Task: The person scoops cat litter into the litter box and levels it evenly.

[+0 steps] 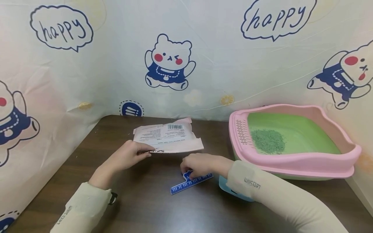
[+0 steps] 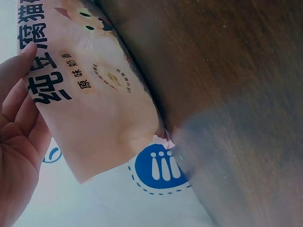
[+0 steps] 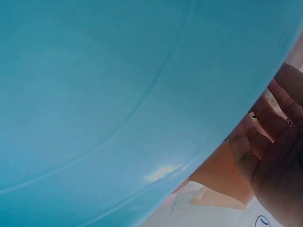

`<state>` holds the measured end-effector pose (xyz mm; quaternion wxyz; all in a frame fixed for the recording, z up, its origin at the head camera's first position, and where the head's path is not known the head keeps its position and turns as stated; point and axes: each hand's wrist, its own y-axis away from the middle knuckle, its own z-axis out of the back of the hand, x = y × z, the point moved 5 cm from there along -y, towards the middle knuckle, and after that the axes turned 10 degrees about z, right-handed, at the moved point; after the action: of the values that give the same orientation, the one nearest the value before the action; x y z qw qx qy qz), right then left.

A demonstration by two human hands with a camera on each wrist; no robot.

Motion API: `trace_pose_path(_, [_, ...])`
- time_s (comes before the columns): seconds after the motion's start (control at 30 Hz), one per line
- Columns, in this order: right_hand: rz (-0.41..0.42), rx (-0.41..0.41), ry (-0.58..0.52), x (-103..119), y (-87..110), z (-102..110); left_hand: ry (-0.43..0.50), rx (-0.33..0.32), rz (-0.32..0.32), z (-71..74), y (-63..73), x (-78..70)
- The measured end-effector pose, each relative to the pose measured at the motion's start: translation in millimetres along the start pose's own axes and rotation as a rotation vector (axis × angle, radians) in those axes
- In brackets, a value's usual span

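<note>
A pale pink cat litter bag [image 1: 163, 137] lies at the far middle of the table, its near edge raised a little. My left hand [image 1: 126, 157] pinches that edge at its left corner. The left wrist view shows the bag's printed face [image 2: 102, 118], with a cat picture and large dark characters; the thumb lies over this face. Nearer to me, a long blue clip [image 1: 182, 187] with a white piano-key pattern rests slantwise on the table. My right hand [image 1: 199, 164] grips its handle from above, the fingers curled and partly hiding it.
On the right stands a pink-rimmed litter box [image 1: 297, 161] with a green bottom and a patch of green granules [image 1: 268, 141]. A light blue plastic thing [image 1: 240, 194] sits partly under my right sleeve and fills much of the right wrist view. Patterned cloth hangs behind the table.
</note>
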<state>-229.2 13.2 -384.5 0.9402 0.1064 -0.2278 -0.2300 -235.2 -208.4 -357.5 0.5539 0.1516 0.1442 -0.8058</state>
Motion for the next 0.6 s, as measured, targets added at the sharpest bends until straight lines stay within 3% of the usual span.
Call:
trace_pose_path(0.37, [0.026, -0.014, -0.07, -0.1, 1.9, 1.4, 0.017, 0.005, 0.021, 0.4, 0.9, 1.1])
trace_pose_path(0.6, [0.1, -0.029, -0.161, 3.9, 5.5, 4.5, 0.012, 0.003, 0.019, -0.2, 0.2, 1.5])
